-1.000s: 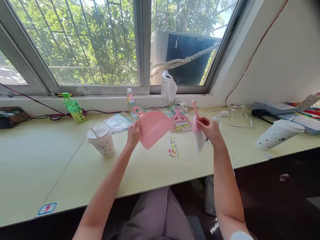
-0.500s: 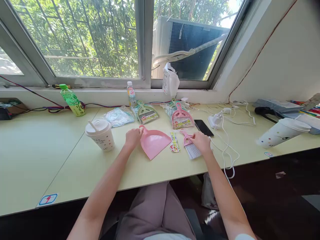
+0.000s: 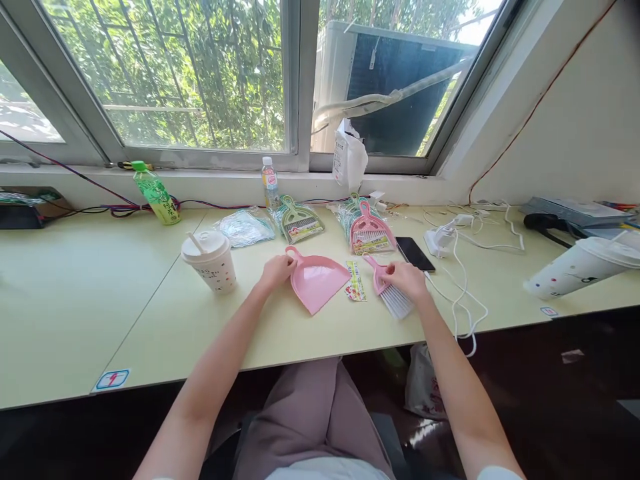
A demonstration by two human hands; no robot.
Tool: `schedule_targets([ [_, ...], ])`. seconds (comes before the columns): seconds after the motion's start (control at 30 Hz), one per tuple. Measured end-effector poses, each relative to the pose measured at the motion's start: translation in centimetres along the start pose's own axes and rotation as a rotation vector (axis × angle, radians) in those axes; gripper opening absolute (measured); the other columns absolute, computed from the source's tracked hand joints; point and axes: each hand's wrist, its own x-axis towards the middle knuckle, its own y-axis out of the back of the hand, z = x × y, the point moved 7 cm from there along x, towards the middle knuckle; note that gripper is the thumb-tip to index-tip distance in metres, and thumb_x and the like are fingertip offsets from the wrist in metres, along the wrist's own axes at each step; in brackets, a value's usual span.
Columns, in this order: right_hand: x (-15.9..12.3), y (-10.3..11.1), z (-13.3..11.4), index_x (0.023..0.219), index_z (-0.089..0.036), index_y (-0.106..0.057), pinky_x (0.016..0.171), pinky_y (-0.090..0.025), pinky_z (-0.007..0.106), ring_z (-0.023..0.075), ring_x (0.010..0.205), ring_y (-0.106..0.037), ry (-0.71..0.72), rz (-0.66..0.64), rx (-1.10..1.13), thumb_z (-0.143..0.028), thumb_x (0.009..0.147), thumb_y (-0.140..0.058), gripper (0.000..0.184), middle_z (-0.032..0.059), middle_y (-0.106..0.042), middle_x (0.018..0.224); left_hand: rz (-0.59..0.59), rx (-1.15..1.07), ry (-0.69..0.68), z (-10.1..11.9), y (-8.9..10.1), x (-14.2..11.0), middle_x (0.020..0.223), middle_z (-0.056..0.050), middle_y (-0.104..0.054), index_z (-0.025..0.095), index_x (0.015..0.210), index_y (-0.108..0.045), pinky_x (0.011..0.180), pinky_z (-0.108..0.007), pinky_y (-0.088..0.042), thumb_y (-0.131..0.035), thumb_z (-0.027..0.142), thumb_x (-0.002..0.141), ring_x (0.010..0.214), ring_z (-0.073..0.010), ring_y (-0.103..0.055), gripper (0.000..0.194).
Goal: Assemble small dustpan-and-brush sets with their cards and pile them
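A pink dustpan [image 3: 319, 281] lies on the table with its handle toward the back left. My left hand [image 3: 278, 271] is closed on the left edge of it, near the handle. To the right, my right hand [image 3: 407, 280] pinches a small pink brush [image 3: 380, 275] whose white bristles point toward the table's front edge. Between the two tools lies a printed label card [image 3: 355, 281]. Behind them are a packaged pink brush and dustpan set [image 3: 370, 230] and a packaged green set [image 3: 299, 220].
A lidded paper cup [image 3: 210, 261] stands left of my left arm. Beyond my right hand are a black phone [image 3: 415, 254], a white charging cable [image 3: 463, 293] and another cup [image 3: 580, 268], tilted. Bottles, a crumpled plastic wrapper [image 3: 246, 227] and a tissue pack [image 3: 349, 157] sit along the window side.
The whole view has shifted slightly, so everything appears a little further right. Both hands keep hold of the dustpan and the brush, which hardly move on the table.
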Motion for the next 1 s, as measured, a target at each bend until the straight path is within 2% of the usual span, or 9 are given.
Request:
schedule_targets([
  [0.1,0.0,2.0,-2.3,0.082,-0.023,-0.069,0.059,-0.036,0.026,0.0201,0.081,-0.064,0.081,0.065,0.180,-0.043,0.072,-0.062,0.023,0.0035,-0.071,0.087,-0.184,-0.194,-0.126,1.7,-1.4,-0.6,0.055,-0.002,-0.056,0.019,0.053,-0.051,0.052,-0.026,-0.030,-0.039,0.045,0.087,0.050,-0.0132,-0.048,0.044],
  [0.2,0.0,2.8,-6.8,0.080,-0.024,-0.067,0.059,-0.036,0.025,0.0183,0.080,-0.063,0.258,0.025,0.258,-0.041,0.072,-0.064,0.019,0.0017,-0.072,0.088,-0.341,-0.392,-0.259,3.8,-2.1,-1.5,0.060,-0.001,-0.060,0.018,0.064,-0.059,0.054,-0.024,-0.036,-0.040,0.051,0.087,0.053,-0.0123,-0.051,0.045],
  [0.27,0.0,2.1,-10.1,0.078,-0.023,-0.067,0.059,-0.035,0.025,0.0179,0.080,-0.063,0.358,-0.047,0.195,-0.038,0.072,-0.065,0.016,0.0013,-0.072,0.087,-0.269,-0.377,-0.310,4.5,-1.3,-1.7,0.058,0.000,-0.058,0.017,0.069,-0.062,0.055,-0.024,-0.037,-0.042,0.051,0.086,0.054,-0.0120,-0.050,0.043],
  [0.33,0.0,0.9,-12.7,0.078,-0.023,-0.067,0.059,-0.034,0.025,0.0180,0.081,-0.063,0.397,-0.095,0.091,-0.036,0.071,-0.066,0.015,0.0019,-0.072,0.087,-0.075,-0.254,-0.328,4.5,0.3,-1.6,0.061,-0.001,-0.058,0.017,0.073,-0.063,0.059,-0.025,-0.040,-0.048,0.048,0.085,0.059,-0.0130,-0.052,0.037],
  [0.43,0.1,-1.1,-15.2,0.080,-0.022,-0.068,0.059,-0.034,0.025,0.0181,0.081,-0.063,0.441,-0.144,-0.017,-0.034,0.072,-0.067,0.014,0.0030,-0.072,0.088,0.171,-0.036,-0.408,4.4,2.2,-1.7,0.093,-0.006,-0.065,0.019,0.096,-0.064,0.078,-0.031,-0.045,-0.059,0.044,0.081,0.088,-0.0203,-0.058,0.029],
  [0.5,0.0,-2.1,-16.0,0.081,-0.023,-0.069,0.060,-0.034,0.024,0.0175,0.081,-0.063,0.475,-0.181,-0.018,-0.033,0.072,-0.067,0.014,0.0025,-0.072,0.088,0.201,0.097,-0.518,4.7,2.1,-2.0,0.119,-0.010,-0.058,0.022,0.113,-0.059,0.093,-0.038,-0.041,-0.065,0.040,0.078,0.111,-0.0256,-0.052,0.040],
  [0.57,-0.1,-2.7,-16.4,0.082,-0.024,-0.069,0.061,-0.035,0.024,0.0166,0.082,-0.063,0.486,-0.196,0.014,-0.034,0.073,-0.068,0.014,0.0014,-0.072,0.088,0.175,0.212,-0.598,4.8,1.1,-2.2,0.131,-0.011,-0.051,0.023,0.121,-0.054,0.099,-0.042,-0.038,-0.066,0.033,0.079,0.120,-0.0274,-0.046,0.045],
  [0.77,-0.2,-2.7,-16.8,0.075,-0.021,-0.069,0.060,-0.036,0.023,0.0153,0.079,-0.063,0.502,-0.145,0.035,-0.026,0.074,-0.068,0.005,0.0020,-0.071,0.084,0.093,0.322,-0.758,5.5,-2.0,-2.3,0.122,-0.012,-0.060,0.018,0.116,-0.056,0.098,-0.036,-0.042,-0.041,0.008,0.090,0.118,-0.0215,-0.053,0.032],
  [1.0,-0.2,-3.1,-17.2,0.071,-0.020,-0.073,0.063,-0.040,0.023,0.0157,0.072,-0.064,0.509,-0.169,0.070,-0.024,0.074,-0.067,0.007,0.0025,-0.071,0.073,0.073,0.296,-0.742,4.9,-3.0,-2.1,0.129,-0.014,-0.059,0.015,0.117,-0.060,0.105,-0.036,-0.041,-0.041,0.003,0.088,0.122,-0.0213,-0.055,0.037],
])
